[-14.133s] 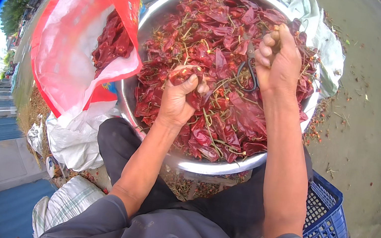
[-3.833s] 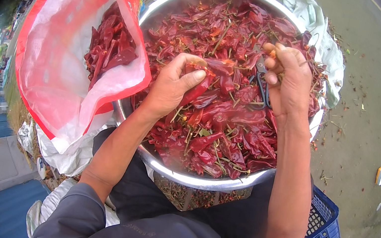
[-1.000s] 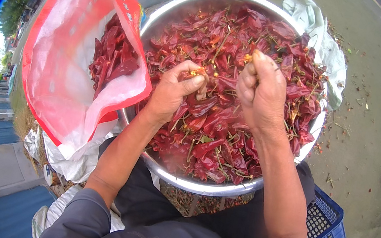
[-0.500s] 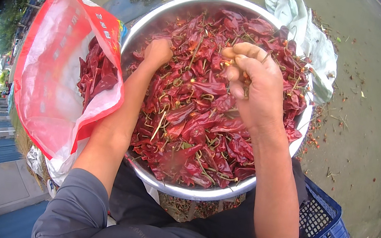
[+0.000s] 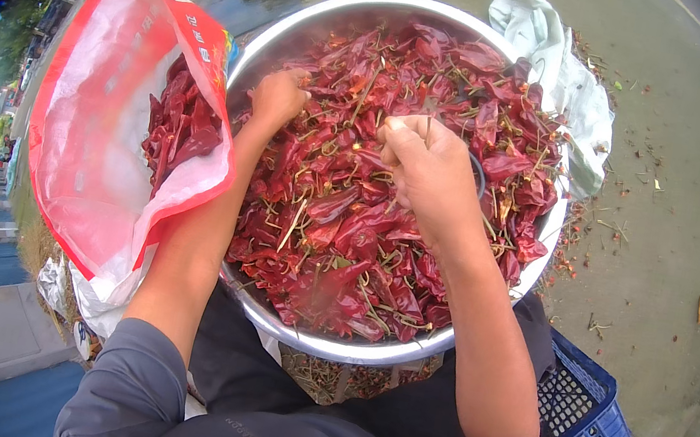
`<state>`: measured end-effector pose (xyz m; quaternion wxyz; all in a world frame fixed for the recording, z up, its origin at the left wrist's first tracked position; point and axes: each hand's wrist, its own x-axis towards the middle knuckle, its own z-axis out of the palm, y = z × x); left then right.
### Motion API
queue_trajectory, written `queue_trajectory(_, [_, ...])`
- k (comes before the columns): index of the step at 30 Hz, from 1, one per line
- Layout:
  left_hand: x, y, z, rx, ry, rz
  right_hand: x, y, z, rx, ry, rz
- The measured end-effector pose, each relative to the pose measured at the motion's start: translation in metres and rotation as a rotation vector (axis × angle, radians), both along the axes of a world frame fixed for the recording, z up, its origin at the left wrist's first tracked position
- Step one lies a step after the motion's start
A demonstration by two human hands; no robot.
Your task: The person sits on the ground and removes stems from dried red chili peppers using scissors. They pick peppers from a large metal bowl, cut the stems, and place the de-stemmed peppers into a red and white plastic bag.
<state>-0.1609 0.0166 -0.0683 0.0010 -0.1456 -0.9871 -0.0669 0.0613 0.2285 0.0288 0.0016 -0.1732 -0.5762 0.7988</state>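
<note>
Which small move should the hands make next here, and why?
Probably raise one of the red peppers with the left hand toward the right hand: the left is down at peppers near the left edge of the basin, while the right is over its middle.

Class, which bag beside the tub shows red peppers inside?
The red bag left of the tub: peppers show through its open mouth, while the pale bag, upper right, lies crumpled.

Left hand [image 5: 280, 98] is down on the red peppers [image 5: 347, 237], near the left side of the basin [image 5: 351, 348], fingertips hidden! Right hand [image 5: 431, 167] is over the heap, fingers curled, contents hard to see. Bag [image 5: 89, 147] gapes at left, peppers inside; pale sack [image 5: 559, 78] far right, blue crate [image 5: 590, 416] near right.
</note>
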Motion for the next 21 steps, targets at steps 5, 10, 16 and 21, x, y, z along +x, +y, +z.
queue_trajectory(5, [-0.027,-0.005,-0.040,-0.107,-0.053,0.032,-0.005,0.004,-0.001,-0.008,0.009,-0.056])
queue_trajectory(10, [0.009,0.007,-0.016,0.349,0.072,-0.051,-0.009,0.006,-0.011,0.022,-0.040,-0.046])
queue_trajectory(16, [0.121,0.007,0.063,0.667,0.300,-0.442,-0.009,-0.026,-0.027,0.371,-0.112,0.131])
queue_trajectory(21, [0.171,-0.005,0.075,0.798,0.036,-0.418,-0.004,-0.040,-0.023,-0.220,-0.082,0.305])
